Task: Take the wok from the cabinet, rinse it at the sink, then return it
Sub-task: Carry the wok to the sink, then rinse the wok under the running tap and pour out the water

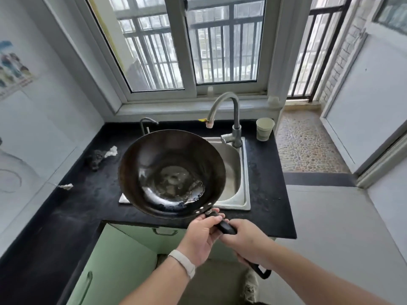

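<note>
You face a barred window (189, 47) letting in daylight above a black counter (266, 172); pale walls (55, 102) flank it, pebbled floor (306, 146) lies right.

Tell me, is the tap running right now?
Off, as far as the picture shows: no stream falls from the faucet spout, though the wok held over the sink has water pooled in it.

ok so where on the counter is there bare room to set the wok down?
Both hands, left hand and right hand, hold the wok by its handle over the sink. Bare black counter lies front-left, between the paper scrap and the front edge. Right of the sink is a narrow strip below the cup. Back-left is crowded by the dark scrubber.
</note>
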### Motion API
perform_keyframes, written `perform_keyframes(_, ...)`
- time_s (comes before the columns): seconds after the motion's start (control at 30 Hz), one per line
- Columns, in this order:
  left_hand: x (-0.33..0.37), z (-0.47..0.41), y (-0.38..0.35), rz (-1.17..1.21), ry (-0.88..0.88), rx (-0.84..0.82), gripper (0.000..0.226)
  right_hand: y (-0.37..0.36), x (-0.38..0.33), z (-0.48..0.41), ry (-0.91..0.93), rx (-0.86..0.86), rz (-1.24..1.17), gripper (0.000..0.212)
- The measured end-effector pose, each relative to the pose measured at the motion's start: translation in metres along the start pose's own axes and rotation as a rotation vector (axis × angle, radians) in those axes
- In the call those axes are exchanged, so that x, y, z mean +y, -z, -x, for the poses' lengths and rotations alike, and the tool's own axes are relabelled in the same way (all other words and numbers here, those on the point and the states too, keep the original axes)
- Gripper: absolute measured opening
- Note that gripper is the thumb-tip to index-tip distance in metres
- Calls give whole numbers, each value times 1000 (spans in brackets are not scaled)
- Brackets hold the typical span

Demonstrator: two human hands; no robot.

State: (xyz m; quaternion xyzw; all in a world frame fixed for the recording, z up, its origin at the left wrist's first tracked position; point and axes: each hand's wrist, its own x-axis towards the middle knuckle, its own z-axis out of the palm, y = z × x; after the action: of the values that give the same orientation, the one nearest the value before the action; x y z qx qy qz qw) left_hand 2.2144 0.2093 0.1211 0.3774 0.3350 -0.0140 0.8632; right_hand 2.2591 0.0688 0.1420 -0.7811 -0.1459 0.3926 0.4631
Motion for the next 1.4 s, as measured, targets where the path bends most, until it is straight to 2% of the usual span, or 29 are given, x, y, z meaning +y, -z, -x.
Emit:
perform_keyframes(0.17, -3, -38, -19, 32, 15, 36, 19, 34, 5, -37, -19, -59, 54, 8)
perform_keyframes(0.3, -6, -55, -23, 59, 41, 38, 19, 49, 10, -52, -28, -96, 85, 19)
perform_keyframes(0.7, -7, -84, -1, 67, 170, -42, 21, 43, 17, -73, -156, -65, 75, 13)
perform_keyframes(0.87, 8, -95, 16, -54, 241, -117, 21, 30, 5, -86, -235, -17, 117, 13)
perform_keyframes(1.03, 28, -107, 41, -324, 320, -226, 25, 4, -8, -94, -311, 68, 113, 15)
perform_keyframes(1.13, 43, -115, 56, -454, 348, -265, 17, -11, -15, -99, -316, 123, 136, 14)
perform_keyframes(1.23, 61, -121, 69, -528, 364, -322, 12, -26, -21, -105, -325, 183, 90, 5)
perform_keyframes(1.33, 82, -122, 76, -607, 394, -397, 18, -36, -23, -112, -355, 235, 54, 4)
perform_keyframes(1.4, 93, -121, 80, -624, 397, -382, 19, -38, -23, -114, -371, 265, 45, 4)
